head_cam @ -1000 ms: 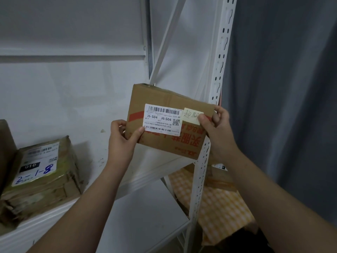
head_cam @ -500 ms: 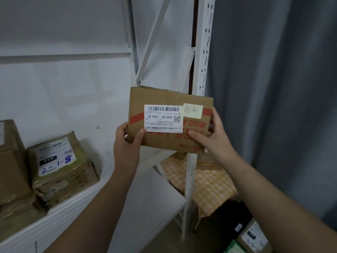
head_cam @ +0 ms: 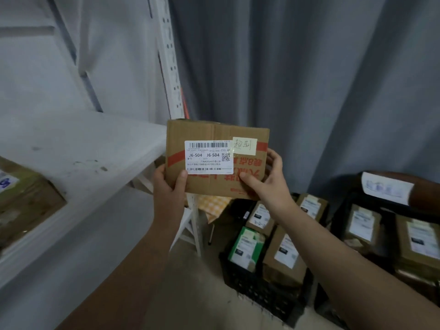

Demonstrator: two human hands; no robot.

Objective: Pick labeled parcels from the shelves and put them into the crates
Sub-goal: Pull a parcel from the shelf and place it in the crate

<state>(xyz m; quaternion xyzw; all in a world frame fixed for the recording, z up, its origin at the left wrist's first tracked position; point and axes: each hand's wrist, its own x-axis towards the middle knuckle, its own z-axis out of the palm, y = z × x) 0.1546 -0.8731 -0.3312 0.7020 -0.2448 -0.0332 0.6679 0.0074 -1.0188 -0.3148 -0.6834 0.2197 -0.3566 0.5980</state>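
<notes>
Two hands hold one brown cardboard parcel [head_cam: 214,185] upright in mid-air, just beside the front corner of a white shelf [head_cam: 83,144]. The left hand [head_cam: 169,186] grips its lower left corner and the right hand [head_cam: 271,179] its lower right edge. Its white printed label [head_cam: 209,157] reads "J6-S04" twice, with two barcodes and one QR code. One yellow note [head_cam: 245,146] bears two handwritten characters. Below, two black crates [head_cam: 257,294] hold at least six labelled parcels, one green parcel [head_cam: 247,246] and the rest brown, before a grey curtain [head_cam: 309,79].
</notes>
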